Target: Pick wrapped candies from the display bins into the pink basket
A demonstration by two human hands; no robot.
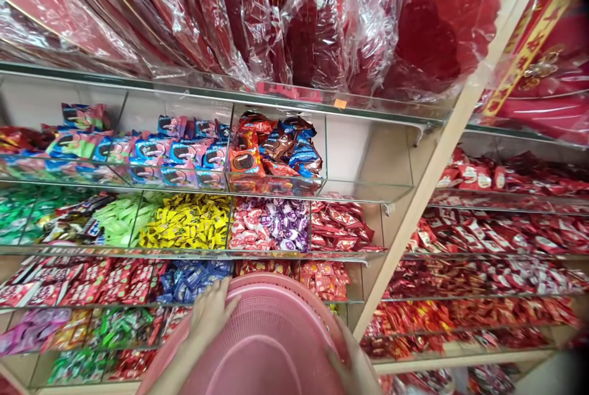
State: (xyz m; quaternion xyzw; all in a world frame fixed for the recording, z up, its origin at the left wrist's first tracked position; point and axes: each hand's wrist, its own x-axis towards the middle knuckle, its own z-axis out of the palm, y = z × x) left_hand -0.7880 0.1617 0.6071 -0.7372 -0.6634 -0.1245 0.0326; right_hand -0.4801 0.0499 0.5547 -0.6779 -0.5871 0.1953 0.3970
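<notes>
A round pink plastic basket point(257, 346) with finely slotted sides fills the bottom middle of the view, tilted so its inside faces me. My left hand point(212, 312) is closed over its left rim, fingers at the outer edge and thumb toward the inside. On the right side my right hand point(344, 355) grips the rim, a little smeared by motion. No candy shows in the visible part of the basket. Just beyond its far rim are blue wrapped packets point(196, 275) and pinkish-red packets point(326, 278) on a glass shelf.
Glass-divided shelves hold yellow packets point(188, 220), purple-and-white candies point(289, 223) and Oreo-like packs point(276, 143). Red plastic-wrapped goods point(294, 21) hang over the top shelf point(285, 93). A slanting wooden upright point(426, 192) separates more shelves of red packets point(501, 235) at right.
</notes>
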